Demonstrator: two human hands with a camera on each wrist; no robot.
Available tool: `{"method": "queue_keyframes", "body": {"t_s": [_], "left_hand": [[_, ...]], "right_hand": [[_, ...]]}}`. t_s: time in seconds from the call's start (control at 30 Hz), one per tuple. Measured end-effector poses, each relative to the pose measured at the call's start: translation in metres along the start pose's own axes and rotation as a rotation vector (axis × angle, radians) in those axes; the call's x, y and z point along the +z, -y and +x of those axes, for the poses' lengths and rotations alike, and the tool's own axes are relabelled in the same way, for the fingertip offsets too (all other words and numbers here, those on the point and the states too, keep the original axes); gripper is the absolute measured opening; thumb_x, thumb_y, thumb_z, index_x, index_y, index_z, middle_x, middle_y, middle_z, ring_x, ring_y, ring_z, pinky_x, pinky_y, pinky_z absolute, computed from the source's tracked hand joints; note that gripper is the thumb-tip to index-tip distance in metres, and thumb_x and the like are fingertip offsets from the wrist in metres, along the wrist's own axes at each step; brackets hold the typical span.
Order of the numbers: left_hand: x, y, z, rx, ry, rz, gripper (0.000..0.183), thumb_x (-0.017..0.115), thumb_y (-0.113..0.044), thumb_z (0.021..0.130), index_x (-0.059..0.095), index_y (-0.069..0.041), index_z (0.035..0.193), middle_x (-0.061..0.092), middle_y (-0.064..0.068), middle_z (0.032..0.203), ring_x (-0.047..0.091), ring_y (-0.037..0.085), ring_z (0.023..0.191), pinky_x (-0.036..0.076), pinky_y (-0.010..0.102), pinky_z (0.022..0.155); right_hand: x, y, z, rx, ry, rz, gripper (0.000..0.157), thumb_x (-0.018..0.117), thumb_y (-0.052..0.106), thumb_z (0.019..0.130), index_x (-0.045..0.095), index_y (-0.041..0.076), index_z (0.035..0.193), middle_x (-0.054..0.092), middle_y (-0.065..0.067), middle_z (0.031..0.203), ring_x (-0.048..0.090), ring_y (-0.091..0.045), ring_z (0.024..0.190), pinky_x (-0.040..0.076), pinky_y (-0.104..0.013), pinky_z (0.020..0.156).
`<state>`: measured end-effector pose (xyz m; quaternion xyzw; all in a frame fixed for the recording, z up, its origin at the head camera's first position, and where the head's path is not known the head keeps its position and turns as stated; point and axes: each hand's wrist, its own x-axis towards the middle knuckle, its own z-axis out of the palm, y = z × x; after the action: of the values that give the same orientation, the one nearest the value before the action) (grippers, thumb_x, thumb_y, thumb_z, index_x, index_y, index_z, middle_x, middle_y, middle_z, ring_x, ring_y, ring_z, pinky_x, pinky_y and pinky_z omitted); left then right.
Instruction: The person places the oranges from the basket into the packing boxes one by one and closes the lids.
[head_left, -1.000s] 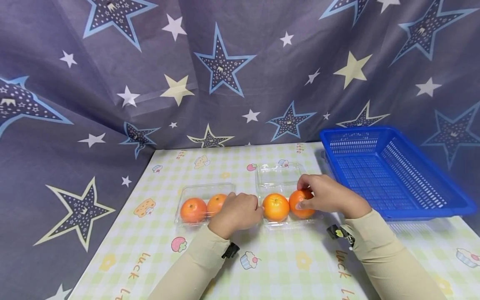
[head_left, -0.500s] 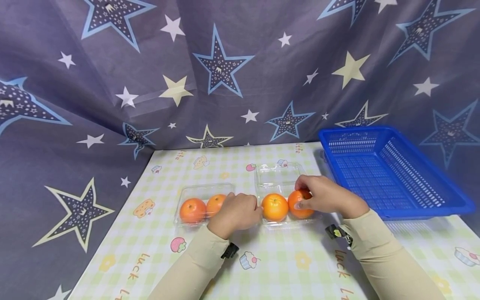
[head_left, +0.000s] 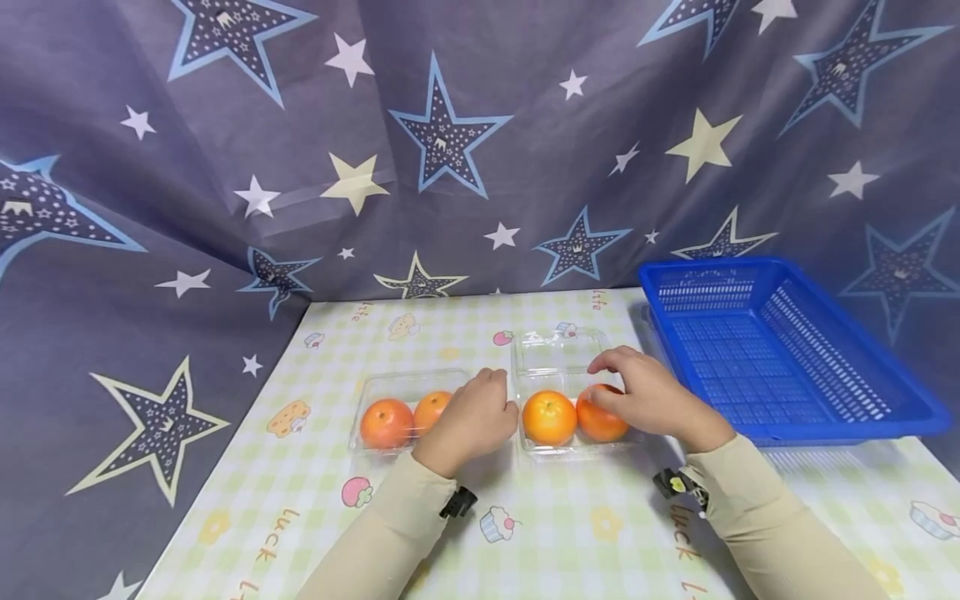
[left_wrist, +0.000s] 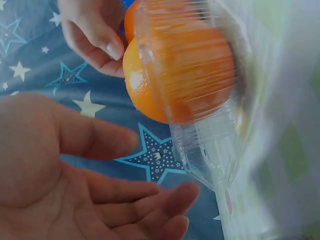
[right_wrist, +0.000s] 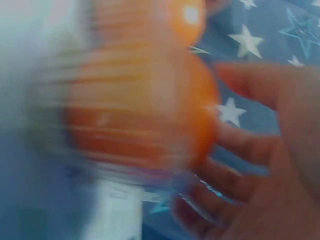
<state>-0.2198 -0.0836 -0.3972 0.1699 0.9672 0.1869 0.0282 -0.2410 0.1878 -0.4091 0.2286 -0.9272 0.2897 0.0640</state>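
Observation:
In the head view a clear plastic clamshell box [head_left: 558, 379] with its lid folded back holds two oranges, a left orange [head_left: 550, 417] and a right orange [head_left: 602, 414]. My right hand [head_left: 651, 393] is over the right orange, thumb and fingers spread apart around its top. In the right wrist view the box wall blurs that orange [right_wrist: 135, 110]. Beside the box's left side my left hand [head_left: 476, 421] holds nothing; in the left wrist view its fingers [left_wrist: 130, 200] are relaxed and apart from the box wall. Behind this hand is a second clear box [head_left: 408, 383] with two orange-red fruits [head_left: 386, 422].
A blue plastic basket [head_left: 795, 429] stands at the right, close to the right forearm. The table has a checked cloth [head_left: 570, 533] with printed cupcakes and strawberries. A star-patterned curtain [head_left: 480, 225] hangs behind and along the left side.
My right fingers have loosened and lifted off the right orange, which stays in the box. My left hand has risen slightly, its fingers moving up and away from the box edge.

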Motion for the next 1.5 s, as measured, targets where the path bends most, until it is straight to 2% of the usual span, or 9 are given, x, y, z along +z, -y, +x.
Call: {"method": "queue_keyframes", "body": {"t_s": [0.17, 0.27, 0.43, 0.57, 0.7, 0.93, 1.23, 1.33, 1.5], "left_hand": [[-0.003, -0.004, 0.008, -0.034, 0.015, -0.287, 0.068, 0.054, -0.03, 0.103, 0.033, 0.004, 0.158, 0.039, 0.025, 0.158, 0.043, 0.036, 0.146, 0.032, 0.05, 0.122], [0.001, -0.007, 0.015, -0.099, 0.017, -0.466, 0.07, 0.056, -0.034, 0.101, 0.032, -0.002, 0.16, 0.034, 0.023, 0.163, 0.036, 0.037, 0.151, 0.027, 0.052, 0.124], [0.012, -0.016, 0.021, -0.277, -0.019, -0.805, 0.076, 0.06, -0.035, 0.096, 0.031, -0.007, 0.16, 0.03, 0.02, 0.167, 0.029, 0.038, 0.155, 0.021, 0.057, 0.125], [0.021, -0.023, 0.023, -0.371, -0.063, -1.119, 0.082, 0.065, -0.027, 0.091, 0.027, -0.006, 0.161, 0.022, 0.02, 0.169, 0.021, 0.039, 0.157, 0.016, 0.059, 0.126], [0.028, -0.024, 0.026, -0.416, -0.115, -1.322, 0.086, 0.065, -0.019, 0.087, 0.024, -0.004, 0.162, 0.017, 0.023, 0.17, 0.016, 0.04, 0.158, 0.013, 0.06, 0.126], [0.029, -0.021, 0.026, -0.449, -0.108, -1.441, 0.088, 0.065, -0.016, 0.085, 0.024, -0.003, 0.162, 0.022, 0.021, 0.168, 0.022, 0.039, 0.156, 0.016, 0.06, 0.125], [0.029, -0.02, 0.026, -0.427, -0.13, -1.485, 0.09, 0.065, -0.013, 0.082, 0.023, -0.004, 0.161, 0.026, 0.022, 0.165, 0.026, 0.039, 0.153, 0.018, 0.066, 0.122], [0.029, -0.019, 0.026, -0.41, -0.148, -1.475, 0.091, 0.065, -0.013, 0.081, 0.022, -0.006, 0.161, 0.03, 0.02, 0.164, 0.029, 0.039, 0.152, 0.017, 0.07, 0.12], [0.031, -0.018, 0.026, -0.395, -0.169, -1.476, 0.091, 0.064, -0.015, 0.082, 0.021, -0.009, 0.162, 0.039, 0.017, 0.161, 0.032, 0.041, 0.151, 0.017, 0.074, 0.118]], "right_hand": [[0.014, -0.002, -0.002, 0.219, -0.137, 0.147, 0.051, 0.065, 0.031, 0.099, 0.056, -0.001, 0.137, 0.053, -0.028, 0.141, 0.051, -0.045, 0.131, 0.038, -0.062, 0.11], [0.02, -0.003, -0.002, 0.366, -0.128, 0.276, 0.062, 0.058, 0.032, 0.102, 0.042, -0.005, 0.149, 0.044, -0.034, 0.15, 0.044, -0.049, 0.14, 0.034, -0.062, 0.115], [0.025, -0.004, -0.002, 0.548, -0.087, 0.494, 0.075, 0.052, 0.033, 0.104, 0.021, -0.007, 0.16, 0.03, -0.032, 0.163, 0.03, -0.046, 0.152, 0.022, -0.056, 0.125], [0.026, -0.006, -0.002, 0.612, -0.12, 0.633, 0.077, 0.052, 0.03, 0.103, 0.017, -0.007, 0.161, 0.026, -0.03, 0.165, 0.024, -0.042, 0.155, 0.016, -0.053, 0.127], [0.028, -0.007, -0.002, 0.643, -0.129, 0.754, 0.077, 0.054, 0.025, 0.102, 0.018, -0.008, 0.16, 0.029, -0.03, 0.164, 0.029, -0.038, 0.154, 0.018, -0.05, 0.127], [0.029, -0.007, -0.002, 0.647, -0.084, 0.781, 0.074, 0.056, 0.021, 0.1, 0.023, -0.01, 0.159, 0.032, -0.029, 0.163, 0.03, -0.039, 0.152, 0.019, -0.051, 0.127], [0.031, -0.008, -0.002, 0.639, -0.08, 0.761, 0.075, 0.056, 0.024, 0.101, 0.02, 0.0, 0.163, 0.026, -0.025, 0.167, 0.022, -0.039, 0.156, 0.013, -0.055, 0.127], [0.031, -0.006, -0.003, 0.644, -0.097, 0.788, 0.076, 0.055, 0.027, 0.101, 0.019, 0.002, 0.164, 0.026, -0.024, 0.167, 0.027, -0.038, 0.154, 0.014, -0.054, 0.127], [0.031, -0.004, -0.003, 0.646, -0.148, 0.876, 0.075, 0.052, 0.028, 0.101, 0.018, 0.003, 0.164, 0.043, -0.026, 0.158, 0.043, -0.037, 0.147, 0.023, -0.048, 0.126]]}}
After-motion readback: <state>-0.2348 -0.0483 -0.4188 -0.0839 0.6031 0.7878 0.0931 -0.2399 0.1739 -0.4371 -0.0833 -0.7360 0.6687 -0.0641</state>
